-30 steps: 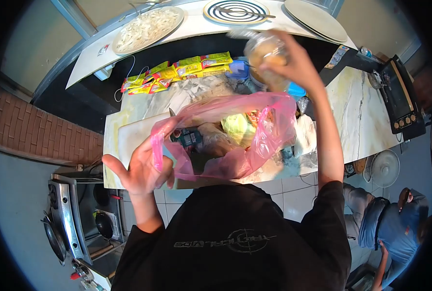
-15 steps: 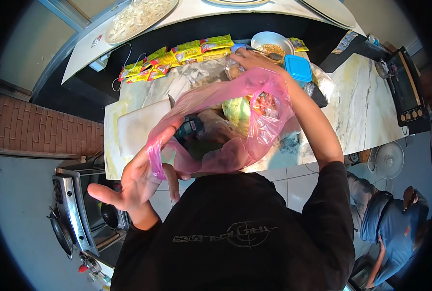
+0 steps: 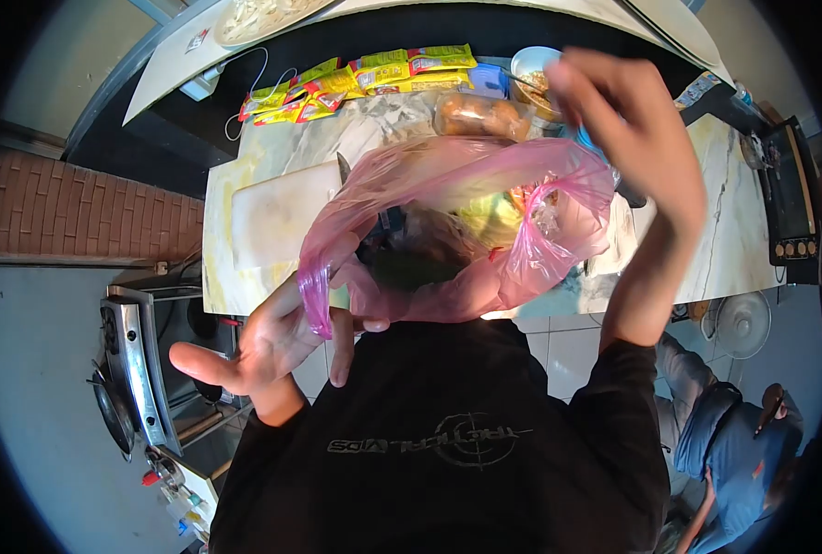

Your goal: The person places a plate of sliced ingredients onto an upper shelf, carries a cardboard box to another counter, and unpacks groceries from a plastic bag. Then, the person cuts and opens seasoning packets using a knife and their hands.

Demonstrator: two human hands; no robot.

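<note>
Across the grey-veined marble counter (image 3: 720,203) sits a translucent pink plastic bag (image 3: 499,291), the centre of the clock here, its mouth wide apparently because the left hand (image 3: 286,337), at 8 o'clock, has a loop of it hooked over the fingers; thumb and fingers stand apart rather than pinching the film. At 2 o'clock the right hand (image 3: 633,115) is raised and blurred, nothing visible in it; whether its fingers meet I cannot tell. Inside the bag, a pale green leafy cabbage (image 3: 489,217) lies toward 1 and a dark blue packet (image 3: 388,226) toward 9. Just beyond, at 12, rests a clear plastic pouch of round orange-brown items (image 3: 481,117), likely bagged against rolling. A round white bowl (image 3: 531,61) at 1 holds crumbly golden food; yellow-and-red sachets (image 3: 374,74) lie grouped at 11, seemingly to save space.
</note>
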